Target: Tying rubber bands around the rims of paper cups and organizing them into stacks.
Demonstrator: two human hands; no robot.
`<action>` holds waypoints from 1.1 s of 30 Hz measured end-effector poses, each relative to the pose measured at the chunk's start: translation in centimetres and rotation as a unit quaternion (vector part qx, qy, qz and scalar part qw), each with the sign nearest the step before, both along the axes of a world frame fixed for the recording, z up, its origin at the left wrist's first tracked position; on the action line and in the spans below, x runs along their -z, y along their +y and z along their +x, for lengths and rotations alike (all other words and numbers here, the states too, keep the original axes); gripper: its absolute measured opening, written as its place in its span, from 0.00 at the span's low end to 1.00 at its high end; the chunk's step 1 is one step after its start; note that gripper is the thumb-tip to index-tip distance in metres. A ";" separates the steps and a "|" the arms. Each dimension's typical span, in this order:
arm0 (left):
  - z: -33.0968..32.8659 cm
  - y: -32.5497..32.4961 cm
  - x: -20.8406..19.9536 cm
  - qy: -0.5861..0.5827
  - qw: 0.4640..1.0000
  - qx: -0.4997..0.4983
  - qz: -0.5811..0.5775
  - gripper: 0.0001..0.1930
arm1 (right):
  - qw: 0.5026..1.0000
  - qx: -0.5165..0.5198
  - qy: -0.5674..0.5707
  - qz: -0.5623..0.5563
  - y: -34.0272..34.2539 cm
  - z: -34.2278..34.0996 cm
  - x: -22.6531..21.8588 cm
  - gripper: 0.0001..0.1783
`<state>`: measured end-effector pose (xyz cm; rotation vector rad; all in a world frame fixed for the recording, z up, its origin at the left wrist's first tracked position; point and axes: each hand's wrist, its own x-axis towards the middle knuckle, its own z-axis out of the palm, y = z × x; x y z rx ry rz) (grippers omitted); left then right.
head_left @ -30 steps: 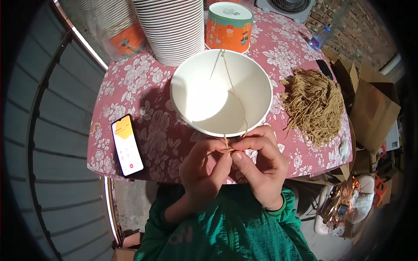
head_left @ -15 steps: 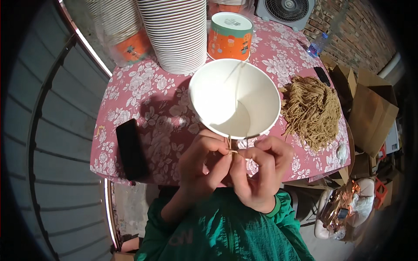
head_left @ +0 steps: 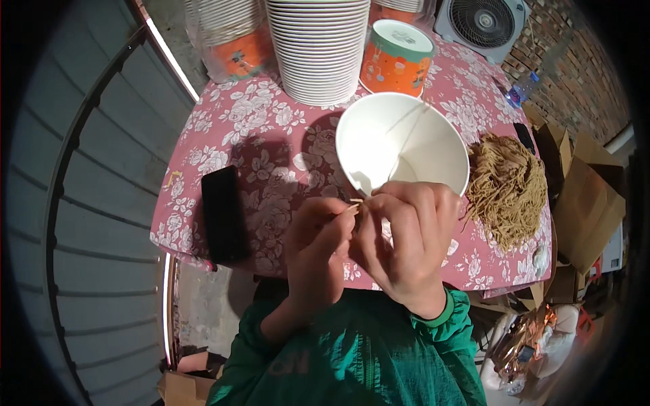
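Note:
A white paper bucket (head_left: 386, 145) lies tipped with its wide mouth facing me. A thin tan cord (head_left: 410, 126) runs across the inside of its mouth to the far rim. At the near rim, a short piece of cord (head_left: 355, 201) sticks up between my hands. My left hand (head_left: 317, 237) pinches it between thumb and forefinger. Beside it, my right hand (head_left: 412, 233) is closed at the same spot, its fingers bent over the bucket's near rim. The right fingertips are partly hidden, as is any knot there.
Right of the bucket lies a heap of tan cords (head_left: 506, 189). A black phone (head_left: 225, 215) rests at left on the flowered tablecloth (head_left: 267, 196). Behind stand a tall stack of white buckets (head_left: 318, 54), an upturned orange-green bucket (head_left: 397, 59), a fan (head_left: 482, 26) and a bottle (head_left: 522, 89).
My right hand has risen and now covers part of the bucket's near rim. My left hand still pinches the cord. The whole view has shifted, so the table things appear farther right.

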<state>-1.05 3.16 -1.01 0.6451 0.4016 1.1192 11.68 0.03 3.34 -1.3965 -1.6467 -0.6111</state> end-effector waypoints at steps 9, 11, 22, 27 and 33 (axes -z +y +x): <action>-0.5 1.7 -1.4 -0.029 0.986 0.154 -0.055 0.06 | 0.999 -0.028 0.029 -0.013 0.3 0.4 0.7 0.17; -0.4 1.5 -1.2 0.032 0.991 0.125 -0.039 0.05 | 0.999 -0.034 0.035 -0.018 0.3 0.3 0.7 0.17; 0.3 2.3 0.0 0.337 0.720 -0.360 0.487 0.10 | 0.995 -0.078 0.055 0.006 1.4 0.2 -0.1 0.14; -0.1 3.3 0.7 0.381 0.562 -0.454 0.577 0.11 | 0.996 -0.089 0.024 0.002 1.6 0.2 0.0 0.15; -0.4 4.2 0.2 0.370 0.555 -0.459 0.587 0.10 | 0.995 -0.092 -0.006 -0.031 1.4 0.5 -0.3 0.15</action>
